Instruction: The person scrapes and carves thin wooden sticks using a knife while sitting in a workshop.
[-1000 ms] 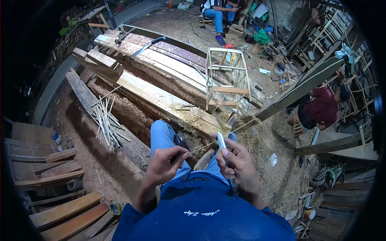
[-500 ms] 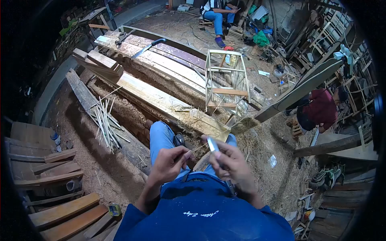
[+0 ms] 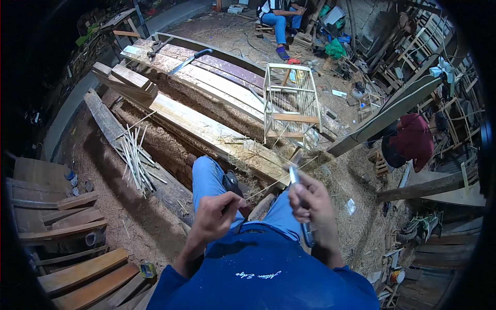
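My left hand (image 3: pixel 214 216) pinches one end of a thin pale stick (image 3: pixel 268 188), which slants up and to the right in front of my knees. My right hand (image 3: pixel 310 200) is wrapped round the handle of a knife (image 3: pixel 293 174), its blurred blade pointing up and lying close to the stick. Whether the blade touches the stick cannot be made out. A pile of thin pale sticks (image 3: pixel 138 160) lies on a weathered board to the left.
A long plank (image 3: pixel 201 124) with shavings extends ahead. Beyond it are a handsaw (image 3: pixel 190 61) and a slatted wooden frame (image 3: pixel 292 101). One person (image 3: pixel 281 23) sits at the back, another (image 3: pixel 413 139) crouches at right. Curved boards (image 3: pixel 82 269) lie lower left.
My right hand and the knife have moved to the right, away from my left hand. More of the stick now shows between them. My left hand has shifted slightly down.
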The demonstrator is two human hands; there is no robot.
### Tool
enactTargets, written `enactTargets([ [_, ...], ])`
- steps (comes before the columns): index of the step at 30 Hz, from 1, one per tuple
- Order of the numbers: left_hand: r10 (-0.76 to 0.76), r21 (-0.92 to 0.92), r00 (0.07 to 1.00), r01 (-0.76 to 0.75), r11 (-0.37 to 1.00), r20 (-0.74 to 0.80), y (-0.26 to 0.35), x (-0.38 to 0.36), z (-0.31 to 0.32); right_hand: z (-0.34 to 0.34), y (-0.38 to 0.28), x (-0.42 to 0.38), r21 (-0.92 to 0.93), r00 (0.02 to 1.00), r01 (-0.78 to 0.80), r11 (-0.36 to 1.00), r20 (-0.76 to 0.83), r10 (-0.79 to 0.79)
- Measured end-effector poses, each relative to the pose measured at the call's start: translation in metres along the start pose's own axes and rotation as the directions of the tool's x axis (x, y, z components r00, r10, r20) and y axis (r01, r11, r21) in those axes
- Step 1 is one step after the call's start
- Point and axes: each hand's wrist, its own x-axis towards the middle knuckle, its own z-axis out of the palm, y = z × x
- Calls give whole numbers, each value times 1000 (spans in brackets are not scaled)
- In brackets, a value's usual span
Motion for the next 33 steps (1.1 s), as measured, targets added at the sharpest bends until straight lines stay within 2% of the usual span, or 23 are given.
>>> enactTargets([
  [2,2,14,1000,-1,1000,-4,-3,-5,0,-7,-3,0,100,998,64,993,-2,-64],
  [4,-18,35,1000,17,999,17,-5,-1,-1,-2,-1,3,90,998,58,994,8,-59],
  [7,35,53,999,-33,998,-30,5,8,2,20,5,3,106,981,-126,986,163,108],
  [10,23,25,999,-22,999,-28,0,4,2,13,4,4,152,985,-106,983,151,83],
  [11,20,26,999,-20,999,-25,-1,2,1,5,0,3,118,997,-26,993,80,16],
  [12,28,24,999,-28,999,-32,-2,1,-1,-8,-4,4,122,997,-28,992,78,19],
  [14,35,19,999,-34,999,-39,-4,-1,-4,-32,-8,8,160,976,218,963,-22,-218],
  [18,-58,-27,998,58,998,4,-5,3,-2,-16,-9,3,80,983,181,980,-23,-180],
  [20,-61,-58,998,62,996,17,-4,9,3,-1,5,5,121,991,-37,992,129,22],
  [21,-61,-58,998,62,996,18,-3,11,7,7,10,7,122,992,-37,992,128,21],
  [23,-72,-71,997,72,995,-3,-1,15,13,19,17,11,132,938,-193,972,315,143],
  [26,-101,-112,995,102,989,17,0,12,13,12,16,11,123,960,-137,983,262,101],
  [27,-103,-113,995,104,988,17,0,11,11,9,5,7,55,993,-71,996,98,66],
  [28,-127,-111,991,129,985,29,0,9,6,1,2,8,55,993,-74,996,98,69],
  [30,-155,-113,987,159,981,37,0,8,5,-12,-2,9,107,992,78,991,92,-88],
  [32,-168,-122,984,175,977,63,0,11,6,3,2,9,70,993,24,997,117,-32],
  [33,-160,-120,985,166,979,62,0,14,8,13,11,11,73,983,-62,995,179,48],
])
